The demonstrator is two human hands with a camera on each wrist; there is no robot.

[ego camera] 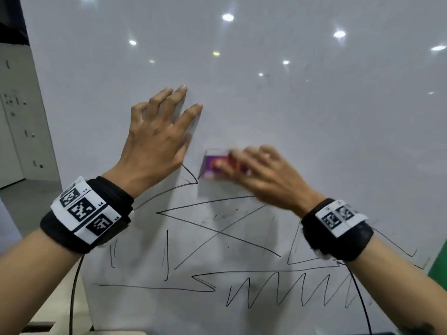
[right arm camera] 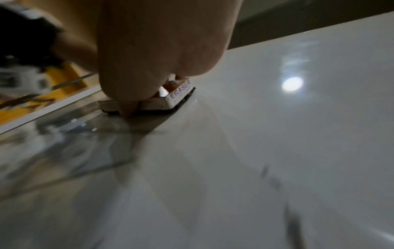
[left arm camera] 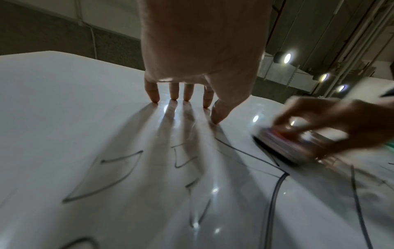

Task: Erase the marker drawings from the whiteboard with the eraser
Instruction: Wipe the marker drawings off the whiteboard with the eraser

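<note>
A white whiteboard (ego camera: 290, 105) fills the head view, with black marker lines (ego camera: 217, 228) zigzagging over its lower half. My right hand (ego camera: 261, 172) grips a small purple and white eraser (ego camera: 214, 165) and holds it flat against the board just above the drawings; the hand is blurred. In the right wrist view the eraser (right arm camera: 177, 96) shows the word ERASER, with its dark felt on the board (right arm camera: 277, 134). My left hand (ego camera: 159, 134) is spread, fingertips (left arm camera: 173, 97) pressing the board (left arm camera: 64, 109) to the left of the eraser (left arm camera: 283, 146).
The board's left edge (ego camera: 48, 117) borders a grey cabinet wall (ego camera: 14, 105). A black cable (ego camera: 72, 298) hangs from my left wrist and another from my right wrist (ego camera: 362, 298). Ceiling lights reflect in the upper board. A green surface (ego camera: 439, 264) shows at the right.
</note>
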